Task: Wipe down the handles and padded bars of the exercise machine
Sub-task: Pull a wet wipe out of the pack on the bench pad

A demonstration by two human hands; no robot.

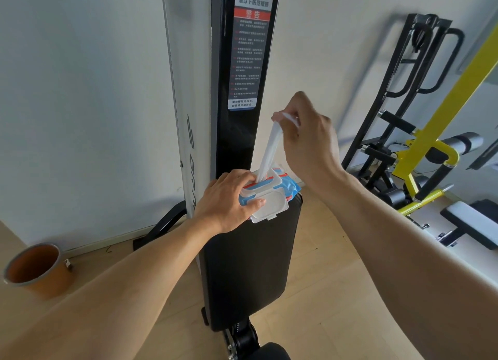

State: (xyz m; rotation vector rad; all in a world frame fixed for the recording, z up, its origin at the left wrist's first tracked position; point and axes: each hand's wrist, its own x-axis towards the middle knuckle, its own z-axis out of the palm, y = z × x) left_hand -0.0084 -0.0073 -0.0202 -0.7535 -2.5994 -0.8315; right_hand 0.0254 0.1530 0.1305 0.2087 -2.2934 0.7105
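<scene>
A blue pack of wet wipes [289, 189] with its white lid flipped open lies on the far end of the black padded seat [248, 273] of the exercise machine. My left hand [226, 200] presses down on the pack and grips its near side. My right hand [307, 141] is above the pack, pinching the top of a white wipe [268, 154] that stretches up out of the opening. The machine's black upright column [242, 71] with a warning label rises just behind the pack.
An orange bucket [37, 270] stands on the wooden floor at the left by the wall. To the right is a yellow and black exercise frame [431, 133] with padded rollers and black handles, and a small black bench pad [474, 224].
</scene>
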